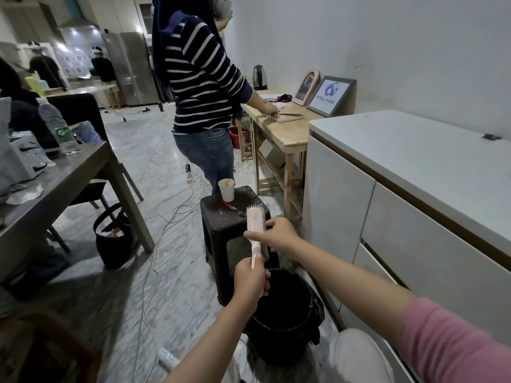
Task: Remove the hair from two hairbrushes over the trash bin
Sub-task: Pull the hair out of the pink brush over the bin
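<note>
Above the black trash bin (pixel 282 308) beside the stool (pixel 232 217), you hold a pink hairbrush (pixel 255 220): left hand (pixel 250 280) fingers wrap its handle, right hand (pixel 279 234) fingers pinch at the bristles. Cleaning looks underway; no second brush visible.

Marble floor (pixel 177 286) carries the black trash bin (pixel 284 313), dark stool (pixel 235 217) just behind it, black bag (pixel 114 239), loose cables (pixel 166 217). Stool top: white paper cup (pixel 226 190) and a reddish item beside it, unclear what.
</note>
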A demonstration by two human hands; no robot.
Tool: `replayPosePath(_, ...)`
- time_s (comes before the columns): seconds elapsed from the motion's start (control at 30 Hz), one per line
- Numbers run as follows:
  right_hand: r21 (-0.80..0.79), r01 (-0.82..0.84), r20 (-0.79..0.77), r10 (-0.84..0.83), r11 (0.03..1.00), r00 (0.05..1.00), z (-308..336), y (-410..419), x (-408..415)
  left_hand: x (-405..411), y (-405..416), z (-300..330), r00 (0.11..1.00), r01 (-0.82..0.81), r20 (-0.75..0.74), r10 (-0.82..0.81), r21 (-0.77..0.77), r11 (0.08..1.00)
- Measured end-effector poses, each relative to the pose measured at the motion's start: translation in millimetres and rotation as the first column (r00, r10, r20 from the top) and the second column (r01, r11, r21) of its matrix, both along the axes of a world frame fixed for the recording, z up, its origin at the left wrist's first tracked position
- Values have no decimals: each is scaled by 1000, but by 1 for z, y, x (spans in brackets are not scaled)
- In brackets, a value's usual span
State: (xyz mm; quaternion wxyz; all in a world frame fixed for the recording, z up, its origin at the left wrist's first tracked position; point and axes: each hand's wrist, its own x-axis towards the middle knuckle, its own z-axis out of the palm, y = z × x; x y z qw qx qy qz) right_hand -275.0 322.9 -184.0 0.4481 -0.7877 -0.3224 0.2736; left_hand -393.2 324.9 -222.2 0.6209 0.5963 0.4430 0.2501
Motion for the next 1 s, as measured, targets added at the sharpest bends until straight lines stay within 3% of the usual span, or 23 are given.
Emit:
replayPosePath(0.13,4,79,36,-79,997,996,7,8,-3,-1,-7,2,999,18,31,-22,122,992)
replayPosePath(0.37,56,174,-413,-136,983,900,24,6,-3,-7,-5,-5,996,-2,88,-13,167,986)
replayPosePath(0.47,44,210,-490,-162,977,857,26,7,-4,-6,-6,-8,996,-16,93,-1,176,984)
replayPosePath(0.57,13,225,-470,-193,974,861,26,11,-3,-5,-6,-9,994,-31,110,11,181,983)
replayPosePath(0.73,-22,224,-312,-219,974,924,23,18,-1,-6,-2,-13,999,-49,33,42,256,965)
replayPosePath(0.87,-55,172,96,-167,983,981,18,19,0,-8,4,-17,994,-20,-93,57,351,936)
replayPosePath(1.0,-126,51,317,-8,991,948,17,15,4,-7,7,-14,990,-12,-128,58,336,942)
